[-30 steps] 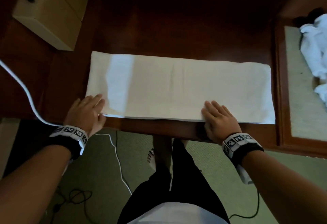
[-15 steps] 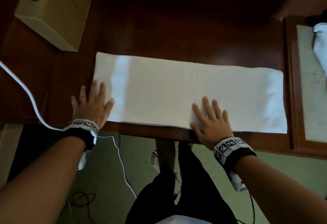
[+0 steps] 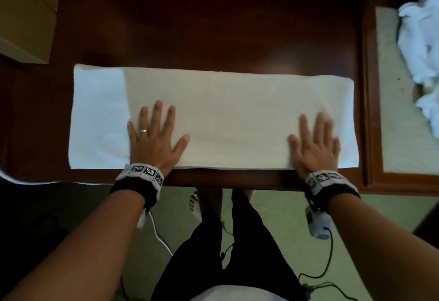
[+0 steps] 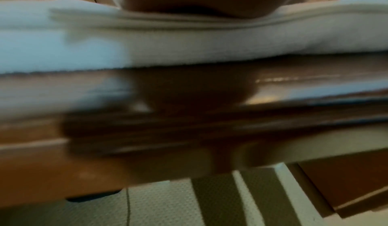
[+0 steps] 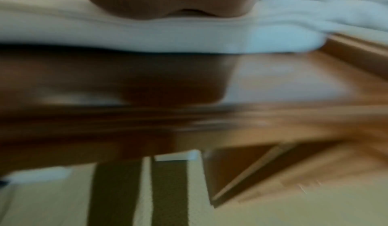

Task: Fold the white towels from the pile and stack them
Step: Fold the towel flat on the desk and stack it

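A white towel (image 3: 237,115), folded into a long strip, lies flat along the near edge of the dark wooden table (image 3: 213,27). My left hand (image 3: 155,139) presses flat on its left part with fingers spread. My right hand (image 3: 314,145) lies flat on its right part, slightly blurred. Both wrist views are blurred; each shows the towel's layered near edge (image 4: 189,47) (image 5: 147,35) under the heel of the hand. A pile of crumpled white towels (image 3: 422,46) sits at the far right on a pale cushioned seat (image 3: 399,134).
A cardboard box (image 3: 26,15) stands at the back left of the table. A white cable (image 3: 161,236) and black cables (image 3: 327,265) trail over the green carpet below. My legs and a bare foot (image 3: 196,205) are under the table edge.
Both hands slid to the right along the towel: the left from off its left end onto the cloth, the right from near the middle to the right part.
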`<state>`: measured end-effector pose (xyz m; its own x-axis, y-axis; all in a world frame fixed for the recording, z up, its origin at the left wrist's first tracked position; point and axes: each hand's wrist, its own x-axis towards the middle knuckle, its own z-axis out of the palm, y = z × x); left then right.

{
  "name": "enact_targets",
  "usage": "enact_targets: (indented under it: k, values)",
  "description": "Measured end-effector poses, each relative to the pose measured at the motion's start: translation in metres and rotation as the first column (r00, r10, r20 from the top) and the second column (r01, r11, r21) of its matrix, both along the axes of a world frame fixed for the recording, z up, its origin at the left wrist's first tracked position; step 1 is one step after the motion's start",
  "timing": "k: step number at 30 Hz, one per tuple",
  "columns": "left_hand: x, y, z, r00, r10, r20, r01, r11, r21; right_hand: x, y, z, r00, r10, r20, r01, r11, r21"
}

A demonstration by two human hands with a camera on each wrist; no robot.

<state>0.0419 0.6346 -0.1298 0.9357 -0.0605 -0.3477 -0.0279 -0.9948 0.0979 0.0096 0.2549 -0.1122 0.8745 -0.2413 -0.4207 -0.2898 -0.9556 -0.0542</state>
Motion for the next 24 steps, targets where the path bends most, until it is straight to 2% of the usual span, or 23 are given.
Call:
enact_targets:
  k: [2,4,5,7,10,12,15,18,21,22,24]
  values:
    - [0.002,-0.013,0.003,0.998,0.061,-0.003,-0.061,0.998,-0.022,-0.006,-0.039,0.011,0.977,-0.213,-0.023,0.212,0.977,-0.026]
    - [0.000,-0.031,0.008,0.998,0.059,-0.005,-0.059,0.997,-0.041,0.005,-0.037,0.016,0.980,-0.198,0.030,0.199,0.978,-0.054]
    - [-0.002,-0.040,0.009,1.000,0.026,-0.002,-0.026,0.999,-0.044,0.016,-0.022,0.019,0.991,-0.115,0.071,0.118,0.992,-0.045]
    - [-0.005,-0.052,0.006,1.000,-0.024,-0.006,0.024,0.999,-0.035,0.040,0.026,0.020,0.979,0.130,0.160,-0.134,0.991,0.017]
    - [-0.007,-0.052,0.000,1.000,0.001,0.006,-0.001,1.000,-0.026,0.065,0.109,0.015,0.849,0.496,0.185,-0.519,0.849,0.105]
    - [-0.007,-0.043,-0.004,1.000,0.007,0.008,-0.007,1.000,-0.011,0.078,0.140,0.011,0.803,0.587,0.105,-0.597,0.790,0.144]
    - [-0.006,-0.028,-0.004,1.000,0.002,0.013,-0.002,1.000,0.006,0.097,0.125,0.001,0.850,0.521,0.073,-0.526,0.843,0.114]
    - [-0.006,-0.023,-0.005,1.000,0.002,-0.003,-0.002,1.000,0.012,0.101,0.058,0.000,0.955,0.297,0.011,-0.297,0.950,0.101]
    - [-0.003,-0.028,-0.001,0.999,0.036,-0.001,-0.036,0.999,0.008,0.085,-0.001,0.010,0.996,0.087,-0.011,-0.087,0.996,0.022]
    - [-0.003,-0.032,0.002,0.999,0.045,-0.007,-0.045,0.999,0.003,0.074,-0.010,0.013,0.997,0.082,0.011,-0.082,0.997,0.011]
    - [-0.006,-0.047,0.005,1.000,-0.002,-0.002,0.002,1.000,-0.010,0.043,-0.015,0.015,0.976,0.217,0.033,-0.218,0.975,0.027]
